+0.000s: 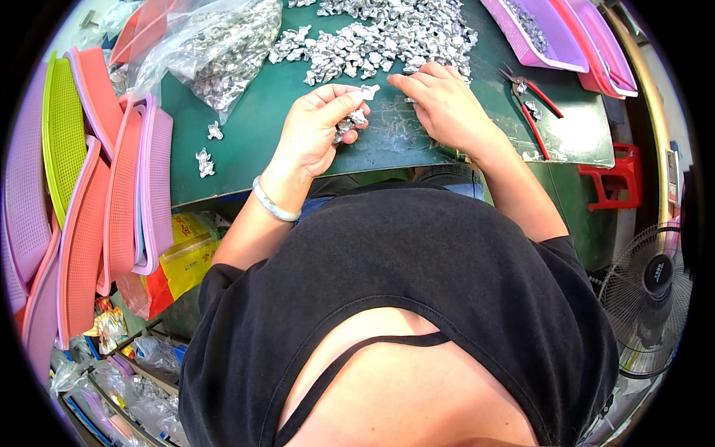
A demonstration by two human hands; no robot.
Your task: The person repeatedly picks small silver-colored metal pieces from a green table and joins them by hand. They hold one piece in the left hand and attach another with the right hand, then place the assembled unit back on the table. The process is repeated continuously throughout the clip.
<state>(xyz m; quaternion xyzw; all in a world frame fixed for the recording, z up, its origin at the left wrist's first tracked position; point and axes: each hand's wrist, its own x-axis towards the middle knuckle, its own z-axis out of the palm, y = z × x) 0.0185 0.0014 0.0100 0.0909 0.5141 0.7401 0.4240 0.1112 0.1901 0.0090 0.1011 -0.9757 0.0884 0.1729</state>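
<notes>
My left hand (319,123) is closed above the near part of the green table (246,160). A small silvery metal part (369,92) is pinched between its thumb and forefinger, and more such pieces (348,127) sit against its curled fingers. To the right, my right hand (443,100) hovers at the near edge of a large heap of the same metal parts (387,37). Its forefinger points toward the left hand; the other fingers bend downward, and their tips are partly hidden. I cannot make out whether anything is in it.
A clear plastic bag (223,63) full of metal parts lies left of the heap. Red-handled pliers (532,112) rest at right. Purple baskets (532,37) stand at the far right; stacked coloured baskets (82,194) crowd the left. A fan (648,298) and red stool (614,179) are rightward.
</notes>
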